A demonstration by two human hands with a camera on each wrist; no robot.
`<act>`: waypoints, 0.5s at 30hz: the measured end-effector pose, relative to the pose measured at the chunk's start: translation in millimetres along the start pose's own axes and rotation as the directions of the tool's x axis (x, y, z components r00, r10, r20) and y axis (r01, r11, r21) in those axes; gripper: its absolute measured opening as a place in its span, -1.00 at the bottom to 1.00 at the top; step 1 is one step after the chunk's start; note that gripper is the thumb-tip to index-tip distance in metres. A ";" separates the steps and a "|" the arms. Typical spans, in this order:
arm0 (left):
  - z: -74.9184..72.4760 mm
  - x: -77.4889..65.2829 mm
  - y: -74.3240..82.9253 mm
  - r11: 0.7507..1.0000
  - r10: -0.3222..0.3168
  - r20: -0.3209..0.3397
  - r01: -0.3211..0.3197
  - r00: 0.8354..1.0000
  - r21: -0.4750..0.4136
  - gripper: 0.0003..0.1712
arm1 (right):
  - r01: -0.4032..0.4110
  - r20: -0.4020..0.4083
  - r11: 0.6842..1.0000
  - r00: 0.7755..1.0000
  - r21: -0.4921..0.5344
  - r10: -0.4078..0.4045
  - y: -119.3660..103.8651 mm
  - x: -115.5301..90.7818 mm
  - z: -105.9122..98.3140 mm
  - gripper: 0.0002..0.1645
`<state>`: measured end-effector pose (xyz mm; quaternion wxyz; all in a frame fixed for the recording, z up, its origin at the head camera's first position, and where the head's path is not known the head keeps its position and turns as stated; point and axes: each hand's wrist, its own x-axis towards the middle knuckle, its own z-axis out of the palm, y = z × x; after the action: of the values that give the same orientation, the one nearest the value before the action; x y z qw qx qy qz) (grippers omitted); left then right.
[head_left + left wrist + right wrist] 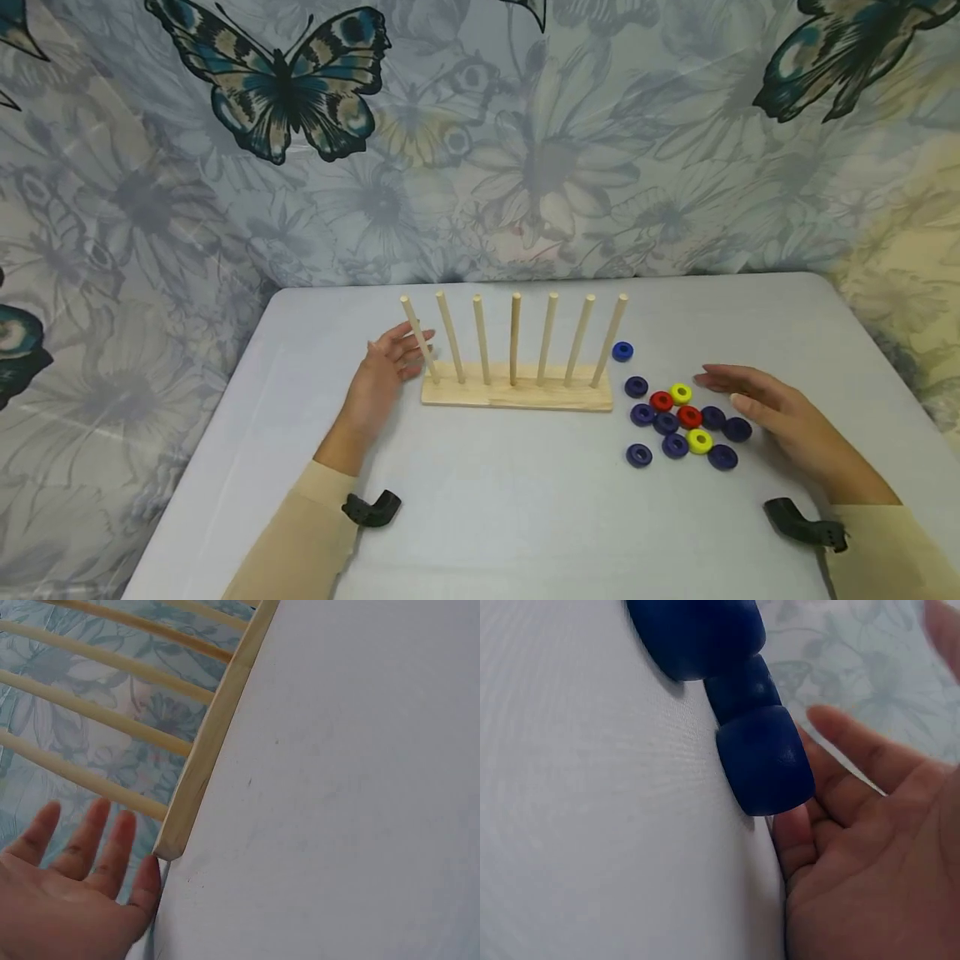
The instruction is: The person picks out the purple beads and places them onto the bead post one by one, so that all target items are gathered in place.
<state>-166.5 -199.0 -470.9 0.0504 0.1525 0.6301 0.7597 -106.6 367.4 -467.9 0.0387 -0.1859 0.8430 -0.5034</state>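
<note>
A wooden peg rack (517, 398) with several upright dowels stands on the table. My left hand (384, 367) is at its left end, fingers loosely spread and partly behind the leftmost dowel (417, 337). In the left wrist view, the little finger of the left hand (75, 892) is right at the base's end. My right hand (780, 417) rests at the right side of a cluster of rings, its fingers loosely extended and holding nothing. Blue rings (765, 761) lie close before its palm. Among the blue ones are red rings (689, 417) and yellow rings (700, 441).
The white table (510, 517) has its back edge against a curtain (555, 167) printed with flowers and butterflies. One blue ring (622, 351) lies apart from the cluster, near the rack's right end. Black straps (372, 508) sit at both wrists over beige sleeves.
</note>
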 end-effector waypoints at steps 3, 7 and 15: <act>0.0 -2.1 -10.2 0.999 0.009 0.051 -0.012 0.999 0.050 -0.24 | 0.005 -0.015 0.999 1.000 0.035 -0.004 4.3 -2.0 3.6 -0.42; -3.1 -4.9 -17.2 0.991 0.046 0.061 -0.053 0.997 0.122 -0.38 | -0.027 -0.010 0.999 1.000 0.023 0.027 3.9 0.8 5.0 -0.42; -2.2 -3.1 -21.7 0.991 0.013 0.014 -0.015 1.000 0.137 -0.56 | -0.087 -0.003 0.991 0.996 -0.105 0.087 3.5 -1.1 6.6 -0.41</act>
<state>-166.8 -197.5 -492.9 0.0387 0.1651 0.6793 0.7140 -104.9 363.7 -474.3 0.0513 -0.1510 0.8757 -0.4558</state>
